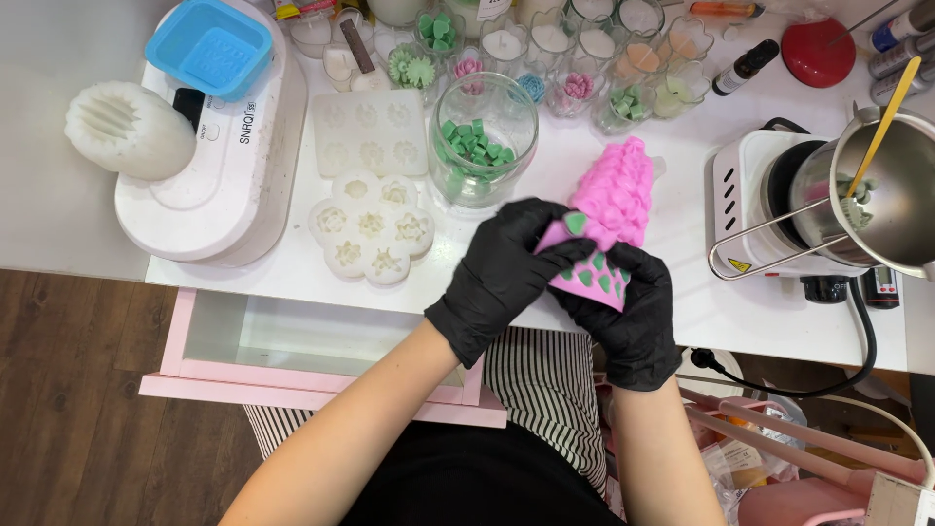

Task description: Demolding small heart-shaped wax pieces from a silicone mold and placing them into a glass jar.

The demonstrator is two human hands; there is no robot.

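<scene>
Both gloved hands, left hand (pixel 502 278) and right hand (pixel 628 312), clenching a grip on the pink silicone mould (pixel 612 209) above the tabletop (pixel 682 321) edge; seeming soft, light, bendy, likely best pinched at its near rim.

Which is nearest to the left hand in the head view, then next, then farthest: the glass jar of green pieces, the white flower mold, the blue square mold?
From the left hand, which grips the pink mold:
1. Glass jar of green pieces, just above the hand on the table.
2. White flower mold, to the left, near the table's front edge.
3. Blue square mold, far upper left, on top of the white machine.
</scene>
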